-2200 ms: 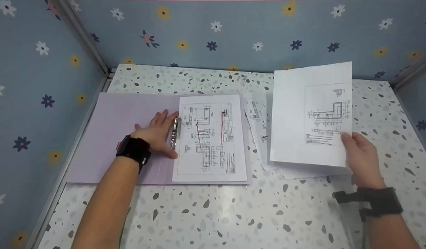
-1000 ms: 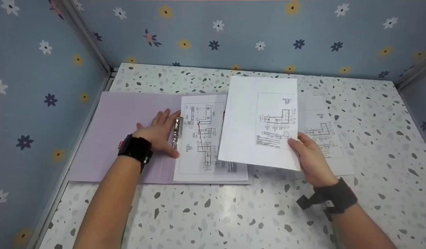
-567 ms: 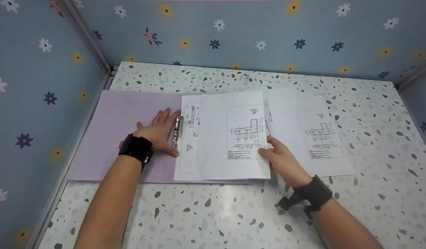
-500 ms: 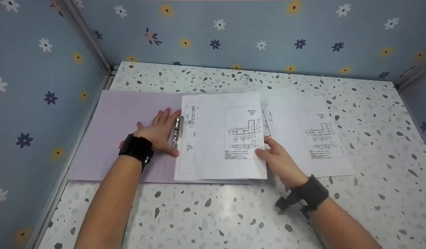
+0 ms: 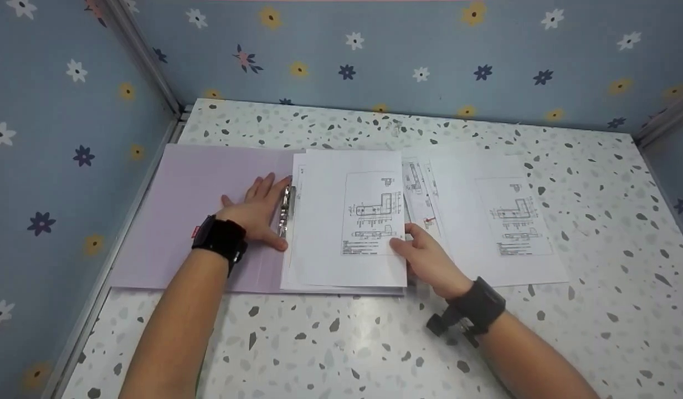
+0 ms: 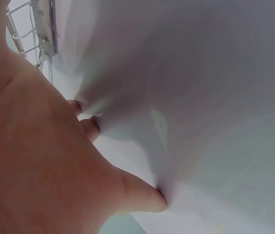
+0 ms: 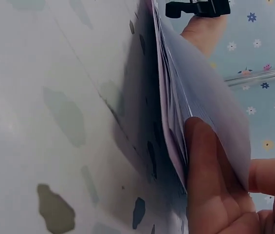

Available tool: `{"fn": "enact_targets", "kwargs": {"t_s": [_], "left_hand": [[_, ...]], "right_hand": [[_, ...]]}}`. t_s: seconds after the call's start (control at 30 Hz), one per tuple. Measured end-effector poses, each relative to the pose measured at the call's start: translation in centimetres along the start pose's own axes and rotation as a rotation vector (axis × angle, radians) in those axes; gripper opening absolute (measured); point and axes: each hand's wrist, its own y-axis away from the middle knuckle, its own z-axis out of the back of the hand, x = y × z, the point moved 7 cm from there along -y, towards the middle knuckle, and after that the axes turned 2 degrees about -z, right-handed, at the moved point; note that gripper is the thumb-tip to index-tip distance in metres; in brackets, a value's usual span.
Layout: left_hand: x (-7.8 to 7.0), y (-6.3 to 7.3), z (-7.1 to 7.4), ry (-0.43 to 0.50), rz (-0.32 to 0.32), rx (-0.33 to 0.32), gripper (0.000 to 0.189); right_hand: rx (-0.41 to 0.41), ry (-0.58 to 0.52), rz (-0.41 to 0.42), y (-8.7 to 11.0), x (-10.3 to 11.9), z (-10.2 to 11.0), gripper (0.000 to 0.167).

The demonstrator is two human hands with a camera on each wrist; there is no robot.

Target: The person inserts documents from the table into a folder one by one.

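While my left hand (image 5: 256, 213) lies flat, fingers spread, on the open lilac binder (image 5: 197, 213), beside its metal rings (image 5: 286, 209).
My right hand (image 5: 427, 260) pinches the right edge of the top drawing sheet (image 5: 349, 219) on the binder's stack; its fingertips under the paper are hidden. Loose drawings (image 5: 485, 216) lie right on the worktop (image 5: 347, 343).

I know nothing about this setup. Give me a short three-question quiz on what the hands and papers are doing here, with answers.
1. True or false: the left hand rests flat on the open lilac ring binder beside its metal ring clip.
2. Which hand holds the top white drawing sheet at its edge? A left, B right.
3. Fill in: more loose printed sheets lie on the speckled terrazzo table, to the ___ of the binder.

Key: 1 true; 2 B, the right hand pinches it with thumb on top; 3 right.
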Motion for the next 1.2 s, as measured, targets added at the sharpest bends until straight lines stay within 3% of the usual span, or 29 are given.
{"fn": "enact_targets", "kwargs": {"t_s": [0.3,0.8,1.2], "left_hand": [[-0.1,0.0,0.0,0.007,-0.012,0.002,0.15],[-0.2,0.0,-0.1,0.014,-0.023,0.019,0.148],[0.3,-0.2,-0.4,0.026,-0.02,0.024,0.149]], "right_hand": [[-0.054,0.262,0.026,-0.3,-0.4,0.2,0.05],[0.018,0.302,-0.014,-1.1,-1.0,0.1,0.054],[0.006,0.361,-0.02,-1.3,-0.8,-0.1,0.051]]}}
